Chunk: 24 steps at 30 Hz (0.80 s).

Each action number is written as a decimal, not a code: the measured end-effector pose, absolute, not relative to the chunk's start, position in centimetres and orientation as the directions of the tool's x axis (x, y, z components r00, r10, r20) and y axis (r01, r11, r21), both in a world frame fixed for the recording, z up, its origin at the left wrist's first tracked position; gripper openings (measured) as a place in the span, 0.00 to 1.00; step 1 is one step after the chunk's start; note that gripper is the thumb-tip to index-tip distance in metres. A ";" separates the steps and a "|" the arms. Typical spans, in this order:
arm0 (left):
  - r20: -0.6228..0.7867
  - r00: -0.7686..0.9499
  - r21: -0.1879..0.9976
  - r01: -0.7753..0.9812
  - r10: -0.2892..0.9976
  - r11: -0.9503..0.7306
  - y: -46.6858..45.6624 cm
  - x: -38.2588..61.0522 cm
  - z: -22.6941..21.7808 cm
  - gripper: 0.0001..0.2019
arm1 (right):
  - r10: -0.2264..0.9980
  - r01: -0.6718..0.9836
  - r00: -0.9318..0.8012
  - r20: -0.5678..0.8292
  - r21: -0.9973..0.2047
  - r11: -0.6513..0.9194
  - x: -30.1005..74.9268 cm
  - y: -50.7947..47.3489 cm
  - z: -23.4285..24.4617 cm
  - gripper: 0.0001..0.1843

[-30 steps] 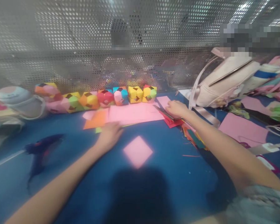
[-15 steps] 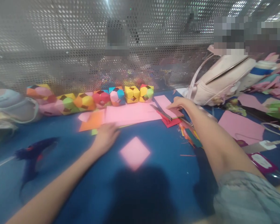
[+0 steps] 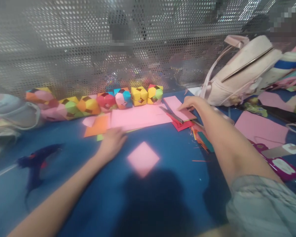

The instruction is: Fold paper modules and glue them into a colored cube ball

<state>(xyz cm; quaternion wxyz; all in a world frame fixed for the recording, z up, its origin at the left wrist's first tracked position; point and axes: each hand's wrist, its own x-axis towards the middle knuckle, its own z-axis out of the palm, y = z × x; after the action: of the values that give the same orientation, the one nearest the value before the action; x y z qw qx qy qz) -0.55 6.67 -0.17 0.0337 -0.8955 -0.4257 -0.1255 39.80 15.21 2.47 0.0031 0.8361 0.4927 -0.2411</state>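
Observation:
My left hand (image 3: 112, 141) rests on the blue table (image 3: 93, 184) at the near edge of a large pink paper sheet (image 3: 138, 117), its fingers curled loosely and blurred. My right hand (image 3: 191, 102) reaches far forward and lies with its fingers flat on a small stack of pink and red paper (image 3: 180, 113) beside the big sheet. A small pink paper square (image 3: 143, 158) sits loose on the table between my arms. An orange sheet (image 3: 97, 126) lies left of the big pink one.
A row of colourful folded paper balls (image 3: 96, 102) lines the perforated metal wall (image 3: 113, 49). A dark blue glue gun (image 3: 36, 163) lies at the left. A pale pink backpack (image 3: 239, 74) stands at the right, with more paper sheets (image 3: 261, 130) and scraps near it.
My right hand has slid a little farther forward onto the paper stack. The left hand has stayed at the pink sheet's edge. The camera has shifted slightly.

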 end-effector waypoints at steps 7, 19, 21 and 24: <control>0.251 0.608 0.046 0.770 0.753 -0.637 6.6 -0.5 0.1 0.17 | 0.821 0.829 0.390 -0.416 -0.230 -0.510 39.3 15.0 2.8 0.34; 0.268 0.608 0.062 0.763 0.748 -0.643 6.6 -0.7 -0.1 0.18 | 0.856 0.870 0.411 -0.313 -0.147 -0.471 38.4 15.2 3.6 0.27; 0.270 0.605 0.068 0.764 0.749 -0.642 6.6 -0.7 -0.1 0.18 | 0.852 0.860 0.407 -0.328 -0.177 -0.479 38.5 15.1 3.5 0.23; 0.255 0.607 0.075 0.764 0.752 -0.641 6.7 -0.6 -0.1 0.18 | 0.849 0.839 0.408 -0.336 -0.230 -0.494 38.8 15.0 3.2 0.21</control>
<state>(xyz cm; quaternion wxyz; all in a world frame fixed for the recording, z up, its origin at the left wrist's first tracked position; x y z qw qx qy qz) -0.61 6.69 -0.10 0.0208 -0.8962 -0.4229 -0.1326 38.76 15.05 3.22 -0.0123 0.8389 0.5029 -0.2079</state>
